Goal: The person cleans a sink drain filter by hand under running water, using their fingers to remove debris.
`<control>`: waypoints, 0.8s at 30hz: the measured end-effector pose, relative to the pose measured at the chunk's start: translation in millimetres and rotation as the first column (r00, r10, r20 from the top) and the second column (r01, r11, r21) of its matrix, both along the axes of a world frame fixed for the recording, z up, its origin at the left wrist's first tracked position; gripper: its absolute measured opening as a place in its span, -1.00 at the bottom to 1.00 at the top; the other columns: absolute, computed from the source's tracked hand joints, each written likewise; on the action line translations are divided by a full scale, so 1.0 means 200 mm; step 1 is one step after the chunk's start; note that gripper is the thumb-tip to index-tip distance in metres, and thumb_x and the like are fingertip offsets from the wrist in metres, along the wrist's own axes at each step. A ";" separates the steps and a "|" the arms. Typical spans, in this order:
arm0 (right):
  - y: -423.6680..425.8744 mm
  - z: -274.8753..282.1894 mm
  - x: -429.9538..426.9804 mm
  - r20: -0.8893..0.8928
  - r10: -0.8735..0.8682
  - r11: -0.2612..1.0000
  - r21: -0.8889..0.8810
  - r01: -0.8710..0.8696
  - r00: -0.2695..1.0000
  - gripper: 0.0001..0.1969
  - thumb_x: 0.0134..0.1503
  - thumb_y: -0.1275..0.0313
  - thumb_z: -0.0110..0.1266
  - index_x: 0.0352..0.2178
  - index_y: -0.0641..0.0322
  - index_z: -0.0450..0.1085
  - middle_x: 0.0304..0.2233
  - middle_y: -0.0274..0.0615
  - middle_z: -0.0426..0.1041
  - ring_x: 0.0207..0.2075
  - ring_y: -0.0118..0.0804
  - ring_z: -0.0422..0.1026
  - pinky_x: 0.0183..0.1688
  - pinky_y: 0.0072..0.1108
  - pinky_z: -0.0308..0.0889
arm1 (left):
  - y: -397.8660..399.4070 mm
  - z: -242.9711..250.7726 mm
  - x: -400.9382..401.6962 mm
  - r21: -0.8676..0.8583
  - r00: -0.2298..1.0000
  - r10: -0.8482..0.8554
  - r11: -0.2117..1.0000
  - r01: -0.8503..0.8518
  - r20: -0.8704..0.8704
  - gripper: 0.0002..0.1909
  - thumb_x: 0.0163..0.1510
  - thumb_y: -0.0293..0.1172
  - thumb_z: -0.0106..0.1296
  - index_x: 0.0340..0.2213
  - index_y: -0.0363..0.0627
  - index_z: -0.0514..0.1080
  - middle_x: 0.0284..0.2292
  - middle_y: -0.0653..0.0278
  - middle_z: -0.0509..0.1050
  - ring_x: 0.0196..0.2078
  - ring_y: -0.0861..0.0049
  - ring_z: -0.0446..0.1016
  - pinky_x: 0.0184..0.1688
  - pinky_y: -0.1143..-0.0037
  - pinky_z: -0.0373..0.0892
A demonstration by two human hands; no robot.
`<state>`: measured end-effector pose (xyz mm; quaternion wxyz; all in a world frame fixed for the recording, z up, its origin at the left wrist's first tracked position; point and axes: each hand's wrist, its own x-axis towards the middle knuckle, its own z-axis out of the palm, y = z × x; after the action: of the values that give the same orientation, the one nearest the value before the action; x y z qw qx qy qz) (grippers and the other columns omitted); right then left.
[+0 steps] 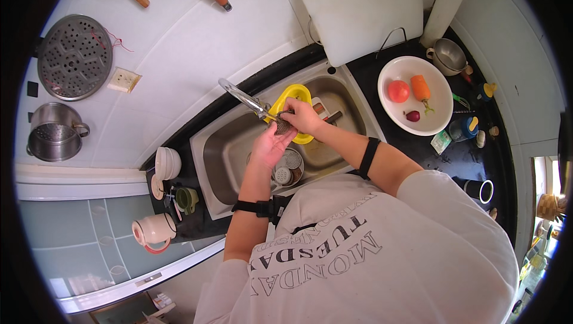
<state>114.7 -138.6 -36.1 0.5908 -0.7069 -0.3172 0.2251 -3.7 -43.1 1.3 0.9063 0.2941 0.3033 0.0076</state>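
Under the spout of the chrome faucet (244, 96), both hands hold a small brown patterned object (281, 126), perhaps a strainer or scrubber; its kind is unclear. My left hand (270, 145) supports it from below, palm up. The fingers of my right hand (303, 117) pinch its top edge. Behind and beneath the hands, a yellow plastic basin (304, 94) sits over the stainless steel double sink (224, 162). A plate with round perforated pieces (293, 161) lies in the sink below my hands. Items with dark and reddish handles (332, 117) lie to the right of the basin.
A white bowl (441, 124) holding a tomato, a carrot and a small red onion stands at right. The white cutting board (362, 10) leans on the wall. Stacked white bowls (168, 163), a green cup (186, 199) and a pink-white jug (154, 230) stand left. A metal bowl (449, 56) sits in the corner.
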 end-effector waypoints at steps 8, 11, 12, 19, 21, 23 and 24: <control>-0.01 0.02 -0.05 -0.320 0.359 0.926 0.237 -0.293 0.877 -0.80 -0.11 0.42 0.14 -0.40 0.19 0.34 -0.51 -0.27 0.39 -0.45 -0.44 0.37 -0.38 -0.60 0.29 | 0.02 0.06 -0.04 0.273 0.982 -0.185 0.947 0.168 0.037 -0.64 -0.04 -0.73 -0.24 -0.13 -0.39 0.20 -0.16 0.01 0.32 -0.08 0.27 0.33 0.06 0.33 0.23; 0.01 0.01 -0.08 0.111 0.282 0.949 0.110 -0.294 0.953 -0.75 -0.16 0.36 0.15 -0.40 0.16 0.33 -0.46 -0.19 0.41 -0.41 -0.27 0.40 -0.35 -0.52 0.30 | 0.03 0.05 -0.04 0.297 0.970 -0.243 0.925 0.237 -0.016 -0.64 -0.06 -0.74 -0.24 -0.15 -0.37 0.22 -0.17 0.05 0.34 -0.09 0.30 0.34 0.04 0.33 0.25; 0.01 0.04 -0.10 0.204 0.211 0.972 0.063 -0.228 0.956 -0.77 -0.13 0.34 0.12 -0.42 0.17 0.31 -0.47 -0.15 0.42 -0.41 -0.19 0.41 -0.35 -0.48 0.30 | 0.04 0.04 -0.05 0.295 0.965 -0.260 0.920 0.258 -0.031 -0.65 -0.05 -0.73 -0.23 -0.16 -0.36 0.23 -0.18 0.07 0.34 -0.08 0.30 0.34 0.04 0.33 0.25; 0.06 0.10 -0.06 0.160 -0.119 0.975 -0.169 0.146 0.980 -0.81 -0.04 0.32 -0.01 -0.44 0.21 0.27 -0.53 0.01 0.42 -0.43 0.04 0.40 -0.35 -0.34 0.31 | -0.05 0.05 -0.02 0.257 0.979 -0.204 0.946 0.198 -0.005 -0.72 0.00 -0.65 -0.16 -0.18 -0.39 0.23 -0.17 0.05 0.34 -0.12 0.28 0.37 0.02 0.34 0.27; 0.07 0.03 -0.01 0.166 -0.114 0.979 -0.151 0.139 0.979 -0.78 -0.06 0.34 0.05 -0.45 0.28 0.26 -0.55 -0.02 0.41 -0.47 -0.09 0.42 -0.40 -0.40 0.30 | -0.06 0.03 -0.01 0.232 0.982 -0.180 0.959 0.163 0.052 -0.71 -0.01 -0.66 -0.17 -0.18 -0.41 0.23 -0.17 0.02 0.34 -0.11 0.26 0.36 0.03 0.33 0.26; 0.06 -0.04 0.03 -0.171 0.010 0.999 -0.032 -0.016 0.985 -0.77 -0.06 0.37 0.08 -0.41 0.31 0.28 -0.48 -0.15 0.42 -0.43 -0.33 0.41 -0.36 -0.48 0.30 | -0.04 0.03 -0.02 0.254 0.981 -0.178 0.955 0.153 0.078 -0.71 0.00 -0.64 -0.20 -0.18 -0.42 0.22 -0.16 0.01 0.34 -0.11 0.23 0.36 0.03 0.31 0.25; 0.04 -0.03 0.02 -0.172 0.016 0.999 -0.034 -0.022 0.985 -0.77 -0.06 0.37 0.08 -0.41 0.31 0.28 -0.48 -0.15 0.42 -0.43 -0.33 0.41 -0.36 -0.48 0.30 | 0.00 0.02 -0.04 0.272 0.981 -0.166 0.953 0.133 0.102 -0.71 0.01 -0.62 -0.22 -0.17 -0.43 0.22 -0.16 -0.01 0.34 -0.10 0.20 0.36 0.04 0.29 0.24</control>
<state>117.8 -129.9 -42.3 0.6011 -0.6922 -0.2677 0.2964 -11.0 -44.0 4.6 0.8741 0.4332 0.2195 -0.0026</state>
